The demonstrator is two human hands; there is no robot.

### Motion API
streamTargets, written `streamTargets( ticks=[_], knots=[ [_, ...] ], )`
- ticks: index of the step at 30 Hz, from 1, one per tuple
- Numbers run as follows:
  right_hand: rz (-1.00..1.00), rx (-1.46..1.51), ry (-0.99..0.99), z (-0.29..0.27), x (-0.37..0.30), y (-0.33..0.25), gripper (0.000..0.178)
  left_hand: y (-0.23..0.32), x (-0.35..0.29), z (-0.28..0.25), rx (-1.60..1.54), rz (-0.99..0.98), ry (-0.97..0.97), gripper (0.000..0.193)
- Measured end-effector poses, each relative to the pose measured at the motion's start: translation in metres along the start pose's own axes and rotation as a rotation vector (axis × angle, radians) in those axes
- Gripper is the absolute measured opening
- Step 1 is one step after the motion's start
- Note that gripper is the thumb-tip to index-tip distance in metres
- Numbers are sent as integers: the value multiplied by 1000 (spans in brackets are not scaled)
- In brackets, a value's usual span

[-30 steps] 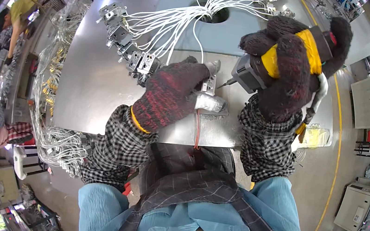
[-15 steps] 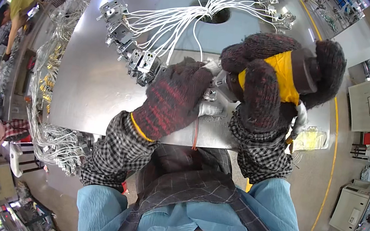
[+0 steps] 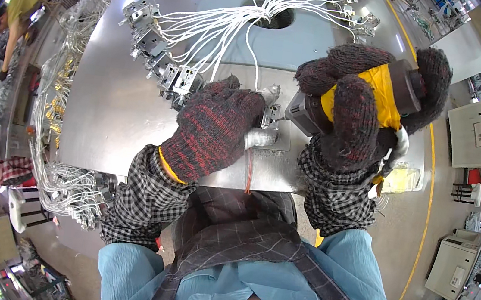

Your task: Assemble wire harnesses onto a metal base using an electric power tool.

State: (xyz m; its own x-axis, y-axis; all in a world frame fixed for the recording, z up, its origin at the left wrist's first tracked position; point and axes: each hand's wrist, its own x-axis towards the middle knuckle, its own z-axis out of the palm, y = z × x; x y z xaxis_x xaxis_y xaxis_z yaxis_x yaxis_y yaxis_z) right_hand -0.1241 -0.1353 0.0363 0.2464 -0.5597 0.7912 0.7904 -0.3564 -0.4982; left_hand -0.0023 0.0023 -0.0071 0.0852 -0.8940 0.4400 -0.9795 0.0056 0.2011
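Note:
My left hand (image 3: 212, 131), in a dark red-flecked knit glove with pale-wrapped fingertips, holds a small metal socket-like part (image 3: 271, 116) against the steel table. Its thumb and forefinger sit on either side of the part. My right hand (image 3: 349, 128), in a similar glove, is wrapped round a dark power screwdriver (image 3: 307, 114) with yellow tape on its body. The tool lies nearly level, its thin bit pointing left at the part; whether it touches cannot be made out. A row of similar metal parts (image 3: 186, 80) on white wires (image 3: 208, 27) lies beyond my left hand.
The white wires fan out from a round hole (image 3: 282, 19) in a blue-grey plate (image 3: 301, 55). A thin reddish cord (image 3: 249, 172) hangs over the near table edge. Wire bundles (image 3: 74, 189) hang at left, where co-workers (image 3: 25, 6) are busy. A yellowish clear packet (image 3: 402, 180) lies at right.
The screwdriver has drawn back to the right from the metal part, leaving a gap with the bit showing. My left hand and the part have shifted slightly left in the picture.

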Motion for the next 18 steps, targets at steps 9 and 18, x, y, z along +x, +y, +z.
streamTargets(
  ticks=[9,18],
  knots=[
    [23,-222,-129,2,-3,9,77,-15,-15,-62,289,-106,113,75],
    [-64,-286,-106,1,8,7,77,-74,-15,-70,15,-26,-46,55]
  ],
)
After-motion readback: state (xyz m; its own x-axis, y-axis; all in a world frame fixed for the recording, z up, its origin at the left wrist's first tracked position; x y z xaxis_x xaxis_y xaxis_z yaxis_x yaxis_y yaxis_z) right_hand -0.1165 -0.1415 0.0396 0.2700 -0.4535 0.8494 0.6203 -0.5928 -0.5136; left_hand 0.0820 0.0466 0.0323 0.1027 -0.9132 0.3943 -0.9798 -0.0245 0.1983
